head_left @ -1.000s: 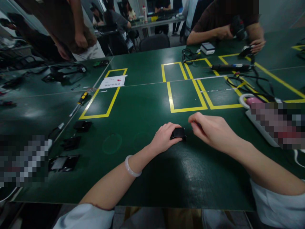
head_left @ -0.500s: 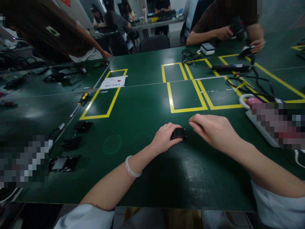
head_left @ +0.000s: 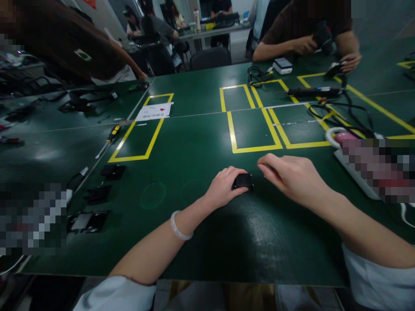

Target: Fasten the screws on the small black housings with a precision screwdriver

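Thumb and fingers of my left hand (head_left: 225,185) grip a small black box-shaped part (head_left: 243,182) by its left end, on the green table (head_left: 201,233). Small metallic points show at the part's right side. Just right of it, apart from it, hovers my right hand (head_left: 285,175), its thumb and index finger pressed together in a pinch. Whatever may be between those fingertips is too small to make out. Further left lie several black parts, among them a flat one (head_left: 87,221), a middle one (head_left: 97,194) and a block-like one (head_left: 113,171).
A yellow-black screwdriver (head_left: 113,134) and a white paper sheet (head_left: 154,112) lie at the left. Yellow tape (head_left: 257,150) outlines rectangles. A soldering-iron-like tool (head_left: 314,92) with cables lies at the right. Across the table, a co-worker's hand (head_left: 306,45) holds a dark power tool (head_left: 323,38).
My two hands and the black part have hardly moved. The person at the far left has shifted slightly to the right.
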Demonstrator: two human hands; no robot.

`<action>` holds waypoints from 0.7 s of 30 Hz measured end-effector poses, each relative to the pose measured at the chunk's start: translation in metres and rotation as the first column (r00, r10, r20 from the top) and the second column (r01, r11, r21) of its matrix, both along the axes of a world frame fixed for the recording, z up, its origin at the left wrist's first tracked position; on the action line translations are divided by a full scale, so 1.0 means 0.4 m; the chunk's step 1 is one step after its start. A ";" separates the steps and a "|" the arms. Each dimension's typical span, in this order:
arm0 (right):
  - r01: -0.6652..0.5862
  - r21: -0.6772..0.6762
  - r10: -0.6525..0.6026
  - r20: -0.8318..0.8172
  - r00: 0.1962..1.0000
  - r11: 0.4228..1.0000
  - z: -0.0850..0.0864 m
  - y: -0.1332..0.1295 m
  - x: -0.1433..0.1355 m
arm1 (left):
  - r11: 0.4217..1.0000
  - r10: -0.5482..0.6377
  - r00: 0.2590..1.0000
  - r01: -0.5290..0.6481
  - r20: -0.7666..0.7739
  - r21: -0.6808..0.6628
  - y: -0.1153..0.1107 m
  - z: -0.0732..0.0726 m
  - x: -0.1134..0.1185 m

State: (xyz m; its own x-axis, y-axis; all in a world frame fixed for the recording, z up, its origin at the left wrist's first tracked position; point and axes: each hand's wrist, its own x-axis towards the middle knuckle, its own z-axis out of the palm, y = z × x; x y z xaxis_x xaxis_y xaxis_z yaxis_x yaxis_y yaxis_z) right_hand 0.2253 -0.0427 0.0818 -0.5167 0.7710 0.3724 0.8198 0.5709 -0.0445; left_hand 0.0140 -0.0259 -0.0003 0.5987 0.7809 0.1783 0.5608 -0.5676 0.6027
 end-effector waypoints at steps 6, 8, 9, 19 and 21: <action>-0.062 -0.054 0.058 -0.079 0.995 0.997 0.002 0.000 -0.002 | 1.000 0.004 1.000 -0.004 -0.004 0.004 -0.001 0.002 0.001; -0.066 -0.068 0.060 -0.083 0.995 0.995 0.005 -0.002 -0.002 | 1.000 0.005 1.000 -0.005 -0.006 0.007 -0.001 0.002 0.001; -0.064 -0.075 0.058 -0.084 0.995 0.995 0.006 -0.003 -0.003 | 1.000 0.005 1.000 -0.005 -0.007 0.008 -0.001 0.002 0.001; -0.056 -0.045 0.052 -0.081 0.995 0.997 -0.004 -0.004 -0.007 | 1.000 0.009 1.000 -0.009 -0.014 0.014 -0.001 -0.003 0.002; -0.072 -0.056 0.067 -0.090 0.994 0.996 -0.003 -0.005 -0.008 | 1.000 0.009 1.000 -0.009 -0.016 0.023 -0.002 -0.003 0.002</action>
